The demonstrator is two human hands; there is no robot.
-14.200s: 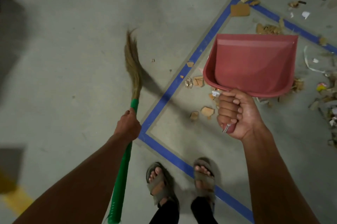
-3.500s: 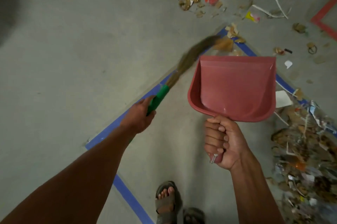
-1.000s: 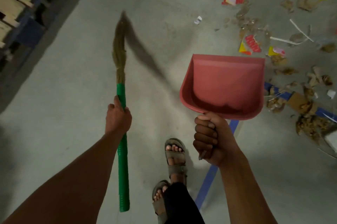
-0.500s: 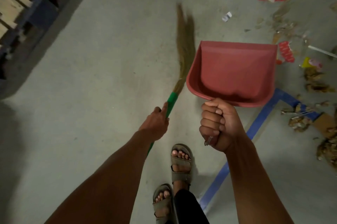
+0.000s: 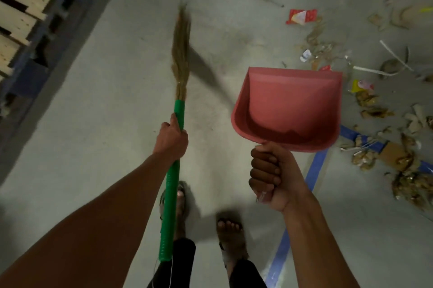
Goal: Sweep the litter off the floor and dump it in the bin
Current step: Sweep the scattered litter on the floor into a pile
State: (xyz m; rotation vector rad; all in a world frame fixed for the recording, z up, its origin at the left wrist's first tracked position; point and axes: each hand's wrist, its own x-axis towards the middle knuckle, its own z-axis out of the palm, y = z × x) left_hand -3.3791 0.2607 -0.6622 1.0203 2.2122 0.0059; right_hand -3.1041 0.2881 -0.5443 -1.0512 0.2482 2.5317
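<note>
My left hand grips the green handle of a grass broom, whose bristles point away from me above the concrete floor. My right hand grips the handle of a red dustpan, held up in the air with its mouth facing away; a little dark dirt lies in its back corner. Litter of cardboard scraps, wrappers and white strips is strewn over the floor to the right. A red and white wrapper lies further off. No bin is in view.
Wooden pallets on a blue rack stand at the upper left. A blue tape line runs across the floor at the right, under the litter. My sandalled feet are below the dustpan.
The broom has swung back to the left and now points straight ahead. The view has shifted left, so the litter sits further right. My feet have stepped.
</note>
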